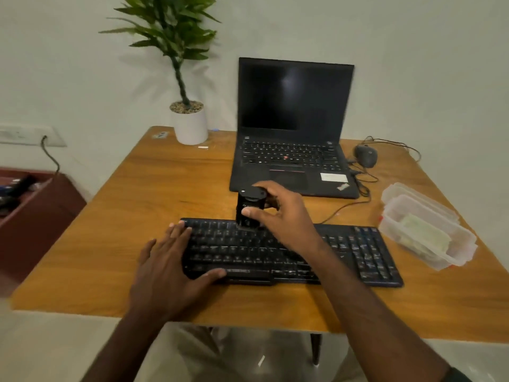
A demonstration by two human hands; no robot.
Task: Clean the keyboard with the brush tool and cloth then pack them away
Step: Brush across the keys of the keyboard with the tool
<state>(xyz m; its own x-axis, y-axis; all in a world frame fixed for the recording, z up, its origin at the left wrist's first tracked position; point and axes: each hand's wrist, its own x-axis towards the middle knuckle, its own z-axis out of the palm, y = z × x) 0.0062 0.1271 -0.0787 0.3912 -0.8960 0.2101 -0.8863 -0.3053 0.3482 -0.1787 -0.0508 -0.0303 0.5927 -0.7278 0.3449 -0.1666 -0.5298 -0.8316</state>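
Note:
A black keyboard lies across the near middle of the wooden table. My right hand grips a black brush tool, held upright with its lower end on the keyboard's top key rows. My left hand lies flat with straight fingers on the keyboard's left end, thumb at the front edge. A pale green cloth lies folded inside a clear plastic box at the table's right side.
An open black laptop stands behind the keyboard. A mouse with trailing cables sits to its right. A potted plant stands at the back left. A dark red cabinet is left of the table.

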